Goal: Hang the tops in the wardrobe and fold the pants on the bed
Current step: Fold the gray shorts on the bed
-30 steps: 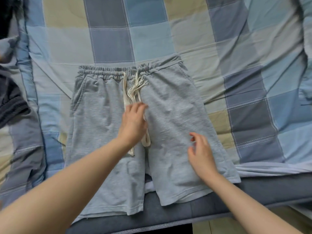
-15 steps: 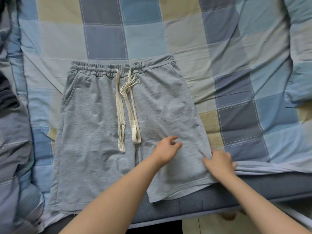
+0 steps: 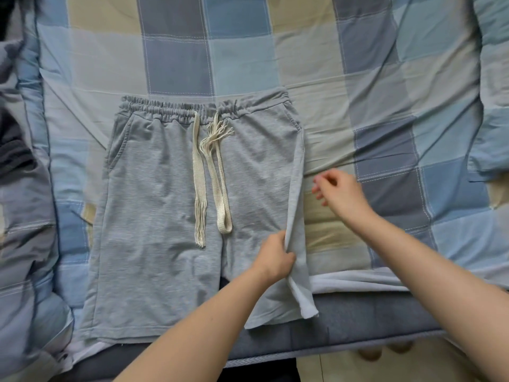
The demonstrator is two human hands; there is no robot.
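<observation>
Lying flat on the checked bed cover (image 3: 275, 64), the grey shorts (image 3: 154, 216) are pinched at their 3 o'clock edge by the left hand (image 3: 275, 257), while the right hand (image 3: 341, 194) is held loosely open beside them.

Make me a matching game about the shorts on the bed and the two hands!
Things:
1. left hand
2. right hand
3. drawstring
4. grey shorts

States:
A. lies loose down the front of the shorts
B. pinches the lifted side edge of one leg
C. spread on the checked quilt, waistband farthest away
D. open, touching no cloth

Pairs: 1-B, 2-D, 3-A, 4-C
</observation>
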